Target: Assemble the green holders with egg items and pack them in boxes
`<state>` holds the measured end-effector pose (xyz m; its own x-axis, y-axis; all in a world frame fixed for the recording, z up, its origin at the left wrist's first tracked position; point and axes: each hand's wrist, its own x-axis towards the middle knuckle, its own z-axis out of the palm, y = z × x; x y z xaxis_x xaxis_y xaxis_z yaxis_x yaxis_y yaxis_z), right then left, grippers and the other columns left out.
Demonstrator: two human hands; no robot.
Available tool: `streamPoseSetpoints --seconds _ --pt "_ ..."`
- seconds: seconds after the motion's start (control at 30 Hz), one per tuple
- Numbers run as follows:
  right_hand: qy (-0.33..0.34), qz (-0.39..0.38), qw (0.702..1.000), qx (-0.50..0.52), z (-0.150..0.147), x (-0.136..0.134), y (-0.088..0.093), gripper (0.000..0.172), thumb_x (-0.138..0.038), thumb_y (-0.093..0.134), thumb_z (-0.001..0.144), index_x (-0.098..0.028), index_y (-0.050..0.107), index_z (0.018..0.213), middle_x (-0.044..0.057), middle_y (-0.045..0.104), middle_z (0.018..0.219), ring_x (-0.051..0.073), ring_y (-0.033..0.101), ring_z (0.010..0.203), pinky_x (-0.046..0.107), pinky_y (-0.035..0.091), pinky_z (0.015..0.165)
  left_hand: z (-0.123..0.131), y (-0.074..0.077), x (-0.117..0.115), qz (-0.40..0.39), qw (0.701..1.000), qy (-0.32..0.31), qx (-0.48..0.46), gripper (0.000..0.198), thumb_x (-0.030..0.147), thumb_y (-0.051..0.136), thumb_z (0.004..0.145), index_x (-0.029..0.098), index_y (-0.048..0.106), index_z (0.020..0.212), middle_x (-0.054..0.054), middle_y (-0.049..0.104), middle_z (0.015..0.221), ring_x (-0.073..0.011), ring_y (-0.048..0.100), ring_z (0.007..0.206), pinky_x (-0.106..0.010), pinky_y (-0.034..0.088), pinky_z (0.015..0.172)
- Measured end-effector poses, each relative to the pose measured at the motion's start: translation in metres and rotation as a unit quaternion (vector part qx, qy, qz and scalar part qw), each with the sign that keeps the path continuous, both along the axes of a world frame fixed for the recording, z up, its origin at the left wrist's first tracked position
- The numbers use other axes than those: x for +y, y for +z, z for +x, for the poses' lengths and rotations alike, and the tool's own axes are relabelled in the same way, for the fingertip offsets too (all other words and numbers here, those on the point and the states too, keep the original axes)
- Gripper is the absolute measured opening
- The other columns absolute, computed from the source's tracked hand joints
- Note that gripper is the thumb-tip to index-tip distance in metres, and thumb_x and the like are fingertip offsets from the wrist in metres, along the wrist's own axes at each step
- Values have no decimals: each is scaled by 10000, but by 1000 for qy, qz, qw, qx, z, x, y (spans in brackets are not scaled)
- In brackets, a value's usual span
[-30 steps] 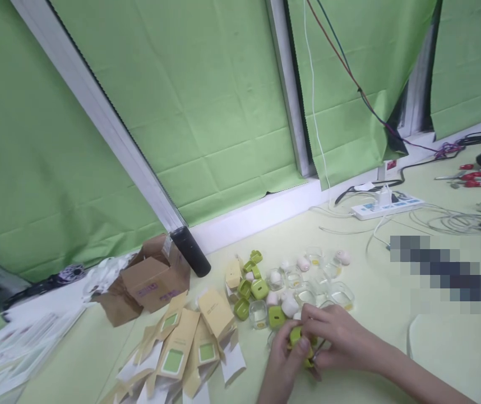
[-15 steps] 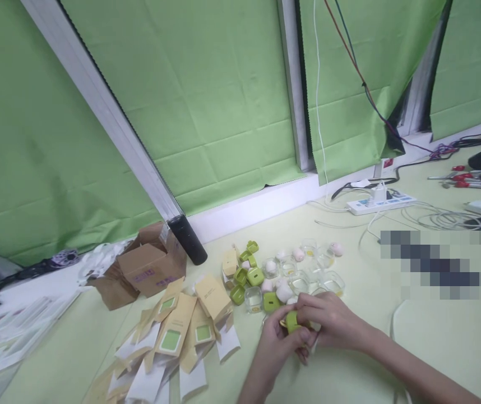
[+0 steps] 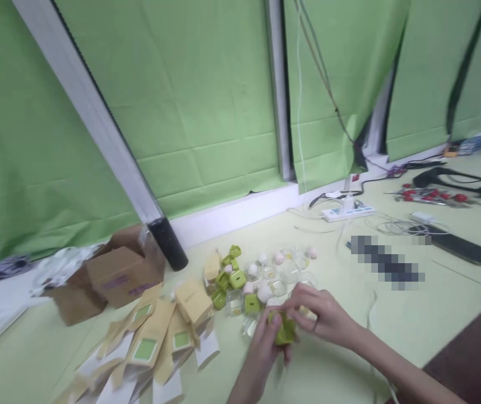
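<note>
My left hand (image 3: 263, 334) grips a small green case (image 3: 285, 328), its thumb over the near side and fingers wrapped behind. My right hand (image 3: 318, 314) is closed in a pinch at the case's upper right edge; what sits between its fingertips is too small and blurred to make out. Just beyond the hands lie similar green cases (image 3: 237, 279), clear plastic cups (image 3: 235, 303) and pale pink and white rounded pieces (image 3: 264, 292), scattered together. Another green case (image 3: 251, 303) with a slot sits close to my left hand.
Opened tan card boxes (image 3: 148, 342) with green windows pile up at left. Behind them stand a brown carton (image 3: 118, 275) and a black cylinder (image 3: 168, 243). A power strip (image 3: 347, 212), cables, red-handled tools (image 3: 429, 194) and a dark phone-like slab (image 3: 467, 246) lie at right.
The view has swung to the right. My right hand has shifted from around the green case to its upper edge, and the case now shows more of its open-looking face.
</note>
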<state>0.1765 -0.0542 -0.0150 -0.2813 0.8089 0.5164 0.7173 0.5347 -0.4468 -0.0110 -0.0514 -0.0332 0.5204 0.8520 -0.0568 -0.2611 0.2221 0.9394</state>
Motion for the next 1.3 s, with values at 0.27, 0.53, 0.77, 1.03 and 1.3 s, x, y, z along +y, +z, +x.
streamPoseSetpoints --seconds 0.27,0.53,0.77,1.03,1.3 --pt "-472 -127 872 33 163 43 13 330 -329 424 964 -101 518 1184 159 624 1106 262 657 873 480 516 749 -2 1 5 1 1000 23 11 536 656 564 740 173 494 960 -11 644 601 -48 388 356 -186 245 354" --pt "-364 -106 925 30 137 28 10 406 -416 353 970 -157 468 1260 146 635 1122 238 649 810 426 516 702 -2 -1 3 -2 1000 19 13 529 640 557 761 168 477 988 -29 662 649 -50 411 374 -190 254 371" --pt "22 30 999 -18 -3 -16 -8 164 -244 523 885 -279 660 968 1 645 829 117 629 668 200 462 570 2 -9 3 1 999 36 -26 529 650 543 765 184 462 1002 14 586 648 -91 492 478 -186 321 390" --pt "64 117 988 -83 -20 -19 -14 204 -203 477 896 -227 630 765 -7 616 734 85 531 495 210 347 471 5 -15 -6 13 999 -8 34 455 642 497 798 203 447 905 49 494 686 -76 509 502 -175 336 399" --pt "58 74 991 -95 -14 -33 -27 172 -77 482 693 -222 556 750 -22 600 690 111 526 493 215 325 456 18 -45 -15 -24 996 -83 27 475 668 469 794 236 344 944 65 542 644 -79 507 411 -187 369 372"
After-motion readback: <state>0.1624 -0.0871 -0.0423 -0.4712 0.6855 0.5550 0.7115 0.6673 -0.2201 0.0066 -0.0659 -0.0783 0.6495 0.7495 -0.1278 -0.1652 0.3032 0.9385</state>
